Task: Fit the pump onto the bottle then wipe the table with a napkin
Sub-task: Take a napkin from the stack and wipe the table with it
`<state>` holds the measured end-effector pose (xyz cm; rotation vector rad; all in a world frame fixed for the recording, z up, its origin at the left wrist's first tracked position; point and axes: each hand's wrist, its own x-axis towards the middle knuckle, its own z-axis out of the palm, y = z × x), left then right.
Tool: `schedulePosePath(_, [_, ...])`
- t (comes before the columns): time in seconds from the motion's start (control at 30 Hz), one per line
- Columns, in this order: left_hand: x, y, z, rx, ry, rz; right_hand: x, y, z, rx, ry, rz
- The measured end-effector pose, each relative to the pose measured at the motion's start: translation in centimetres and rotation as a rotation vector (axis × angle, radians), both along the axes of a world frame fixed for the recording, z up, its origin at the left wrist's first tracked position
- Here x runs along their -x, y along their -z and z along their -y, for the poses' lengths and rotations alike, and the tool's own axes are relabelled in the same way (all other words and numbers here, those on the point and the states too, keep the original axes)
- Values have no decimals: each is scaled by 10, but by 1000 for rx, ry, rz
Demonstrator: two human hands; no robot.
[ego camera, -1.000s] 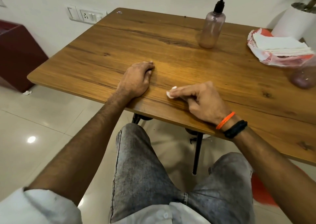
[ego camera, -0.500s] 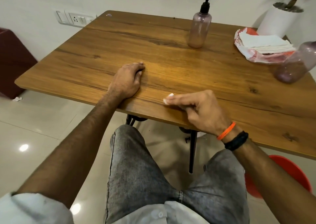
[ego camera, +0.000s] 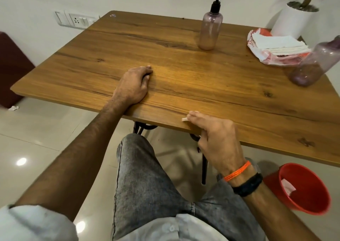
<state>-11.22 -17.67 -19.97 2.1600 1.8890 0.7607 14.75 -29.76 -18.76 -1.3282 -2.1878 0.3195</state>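
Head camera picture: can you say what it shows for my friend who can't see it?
A seated person's right hand presses a small white napkin at the near edge of a wooden table, while the left hand rests flat on it. A pump bottle stands at the far side, and a red bin sits on the floor.

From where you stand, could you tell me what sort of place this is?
Probably a plain room in a home or office: a wooden table against a white wall with a switch-and-socket plate, glossy floor tiles, and a red bin beside the seat.
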Motion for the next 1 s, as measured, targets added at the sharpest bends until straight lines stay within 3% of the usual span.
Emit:
schedulePosePath(0.13, [4, 1, -3, 9, 19, 7, 20, 4, 4, 6, 94, 158])
schedulePosePath(0.47, [10, 2, 5, 9, 17, 32, 35, 4, 8, 22, -124, 359])
schedulePosePath(0.67, [10, 2, 6, 8, 22, 38, 65, 10, 6, -2, -230, 227])
schedulePosePath(0.8, [18, 0, 10, 9, 20, 52, 53, 6, -1, -11, -189, 71])
schedulePosePath(1.0, [28, 1, 14, 7, -18, 67, 66, 10, 7, -92, -112, 189])
